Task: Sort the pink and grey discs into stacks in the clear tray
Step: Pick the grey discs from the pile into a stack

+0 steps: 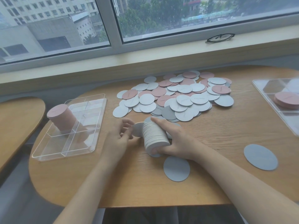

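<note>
A thick stack of grey discs [154, 136] lies on its side at the table's middle. My right hand [176, 139] grips it, forefinger along the top and thumb underneath. My left hand [120, 138] holds the stack's left end, fingers curled at the end disc. A tall stack of pink discs [62, 118] stands in the clear tray [48, 152] on the left. A big loose heap of pink and grey discs [176, 96] spreads behind my hands.
Two single grey discs lie near me, one [176, 168] under my right wrist, one [260, 157] at the right. A second clear tray [265, 88] with pink discs [287, 99] sits at the right edge. Glasses [220, 38] rest on the window sill.
</note>
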`<act>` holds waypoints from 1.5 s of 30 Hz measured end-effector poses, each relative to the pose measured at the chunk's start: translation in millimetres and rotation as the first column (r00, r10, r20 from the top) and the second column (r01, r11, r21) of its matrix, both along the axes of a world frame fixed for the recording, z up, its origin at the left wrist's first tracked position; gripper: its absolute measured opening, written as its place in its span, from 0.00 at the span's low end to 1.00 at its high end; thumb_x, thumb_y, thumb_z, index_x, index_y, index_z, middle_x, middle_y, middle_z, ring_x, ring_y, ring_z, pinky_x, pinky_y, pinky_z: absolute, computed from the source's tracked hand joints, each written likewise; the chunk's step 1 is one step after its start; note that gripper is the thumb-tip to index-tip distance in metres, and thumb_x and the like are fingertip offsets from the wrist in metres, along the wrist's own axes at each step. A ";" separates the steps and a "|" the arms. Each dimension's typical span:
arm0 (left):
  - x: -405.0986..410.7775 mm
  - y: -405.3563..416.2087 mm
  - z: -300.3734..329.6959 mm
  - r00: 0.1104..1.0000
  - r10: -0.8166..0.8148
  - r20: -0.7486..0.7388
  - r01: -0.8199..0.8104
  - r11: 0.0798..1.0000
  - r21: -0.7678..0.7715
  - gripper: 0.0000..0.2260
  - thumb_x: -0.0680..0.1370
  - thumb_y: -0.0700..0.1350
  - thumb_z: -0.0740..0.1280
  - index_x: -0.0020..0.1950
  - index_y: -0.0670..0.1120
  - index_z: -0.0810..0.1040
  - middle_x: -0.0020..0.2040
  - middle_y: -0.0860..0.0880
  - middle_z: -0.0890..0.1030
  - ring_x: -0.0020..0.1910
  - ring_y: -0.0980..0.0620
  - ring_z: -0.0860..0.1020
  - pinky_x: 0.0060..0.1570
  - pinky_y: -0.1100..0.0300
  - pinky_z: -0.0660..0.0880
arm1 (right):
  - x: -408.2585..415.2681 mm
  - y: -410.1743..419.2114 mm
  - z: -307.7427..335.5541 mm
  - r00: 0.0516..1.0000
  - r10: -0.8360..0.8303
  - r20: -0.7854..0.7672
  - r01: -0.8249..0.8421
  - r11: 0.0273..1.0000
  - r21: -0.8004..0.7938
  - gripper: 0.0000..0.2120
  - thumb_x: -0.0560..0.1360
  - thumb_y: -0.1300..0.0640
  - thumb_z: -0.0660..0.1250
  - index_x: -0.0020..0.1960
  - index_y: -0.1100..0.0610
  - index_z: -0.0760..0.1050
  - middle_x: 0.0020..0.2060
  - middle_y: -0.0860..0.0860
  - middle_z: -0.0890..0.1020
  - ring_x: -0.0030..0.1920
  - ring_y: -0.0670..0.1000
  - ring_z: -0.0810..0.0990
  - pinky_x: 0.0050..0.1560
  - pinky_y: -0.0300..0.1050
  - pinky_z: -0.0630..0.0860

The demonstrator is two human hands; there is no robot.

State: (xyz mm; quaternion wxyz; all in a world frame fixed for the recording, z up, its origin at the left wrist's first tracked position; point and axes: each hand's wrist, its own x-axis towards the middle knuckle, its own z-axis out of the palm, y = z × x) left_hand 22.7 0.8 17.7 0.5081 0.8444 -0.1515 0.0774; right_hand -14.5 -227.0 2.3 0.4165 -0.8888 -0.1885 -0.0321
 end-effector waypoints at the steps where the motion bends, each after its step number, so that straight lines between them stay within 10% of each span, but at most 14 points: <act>1: -6.0 -3.1 -1.5 0.999 -0.039 -0.023 0.038 0.998 -0.060 0.09 0.82 0.39 0.66 0.52 0.55 0.78 0.46 0.56 0.82 0.41 0.54 0.82 0.46 0.64 0.77 | 0.3 0.2 -0.2 1.000 0.000 -0.002 0.000 1.000 0.001 0.49 0.67 0.44 0.79 0.79 0.47 0.56 0.74 0.38 0.64 0.72 0.35 0.61 0.69 0.27 0.55; 5: -17.3 -8.0 -14.0 0.975 -0.184 -0.126 0.165 0.975 -0.149 0.13 0.84 0.54 0.61 0.66 0.55 0.77 0.56 0.57 0.83 0.58 0.55 0.81 0.63 0.54 0.75 | 0.2 0.5 -1.6 1.000 -0.009 -0.010 0.009 1.000 0.006 0.50 0.67 0.44 0.79 0.80 0.47 0.54 0.75 0.38 0.62 0.73 0.34 0.58 0.70 0.27 0.54; 9: -22.6 -5.7 -28.1 0.959 -0.274 -0.076 0.283 0.948 0.148 0.37 0.73 0.76 0.56 0.79 0.62 0.58 0.72 0.70 0.65 0.74 0.60 0.62 0.73 0.61 0.60 | -0.6 1.9 -0.2 1.000 -0.018 0.006 0.019 0.998 -0.053 0.50 0.69 0.40 0.76 0.80 0.46 0.51 0.72 0.38 0.62 0.69 0.34 0.60 0.66 0.25 0.54; 17: -17.5 -4.9 -28.0 0.944 -0.316 -0.097 0.318 0.948 0.015 0.36 0.70 0.65 0.72 0.73 0.76 0.58 0.70 0.67 0.69 0.59 0.49 0.79 0.64 0.48 0.75 | -4.0 -6.6 3.6 0.998 -0.014 -0.067 0.007 0.994 -0.111 0.54 0.68 0.38 0.75 0.80 0.44 0.43 0.70 0.33 0.58 0.68 0.30 0.54 0.63 0.20 0.50; 21: -13.5 -1.9 -31.6 0.927 -0.351 -0.133 0.362 0.930 0.071 0.38 0.70 0.71 0.68 0.76 0.73 0.54 0.76 0.68 0.62 0.72 0.48 0.71 0.71 0.46 0.69 | -2.7 -9.6 6.0 0.996 -0.002 -0.086 -0.009 0.992 -0.127 0.50 0.70 0.37 0.73 0.80 0.45 0.46 0.75 0.36 0.58 0.71 0.32 0.54 0.69 0.31 0.53; 28: 6.8 11.0 -7.2 0.931 -0.318 -0.177 0.318 0.948 -0.031 0.26 0.77 0.69 0.61 0.71 0.58 0.75 0.67 0.62 0.78 0.65 0.62 0.75 0.62 0.68 0.69 | 0.2 -5.0 4.1 0.999 -0.015 -0.044 0.012 0.999 -0.052 0.43 0.67 0.38 0.75 0.76 0.42 0.59 0.67 0.36 0.69 0.68 0.43 0.69 0.68 0.46 0.68; 30: 34.0 12.5 -10.6 0.997 -0.039 -0.064 0.044 0.995 0.084 0.13 0.81 0.55 0.65 0.65 0.55 0.78 0.62 0.60 0.80 0.61 0.58 0.76 0.61 0.65 0.70 | 0.6 -4.5 2.9 0.999 -0.017 -0.028 0.016 0.999 -0.033 0.41 0.67 0.40 0.76 0.74 0.39 0.60 0.65 0.35 0.70 0.66 0.43 0.70 0.66 0.46 0.70; 34: 99.7 18.0 -27.8 0.964 0.234 0.126 -0.266 0.864 0.428 0.22 0.80 0.50 0.67 0.74 0.50 0.71 0.76 0.49 0.69 0.76 0.47 0.64 0.74 0.51 0.58 | 0.3 -5.6 1.4 1.000 -0.020 -0.013 0.020 1.000 -0.022 0.40 0.67 0.42 0.77 0.73 0.39 0.61 0.65 0.33 0.70 0.67 0.41 0.69 0.65 0.45 0.70; 45: 141.6 16.0 -12.7 1.000 0.004 0.008 -0.009 0.691 0.723 0.23 0.84 0.55 0.60 0.79 0.58 0.63 0.80 0.54 0.62 0.78 0.49 0.60 0.75 0.52 0.58 | 3.2 -5.5 -2.8 0.999 -0.029 0.014 0.029 0.997 -0.075 0.43 0.64 0.33 0.73 0.74 0.39 0.59 0.67 0.32 0.68 0.68 0.40 0.68 0.65 0.50 0.72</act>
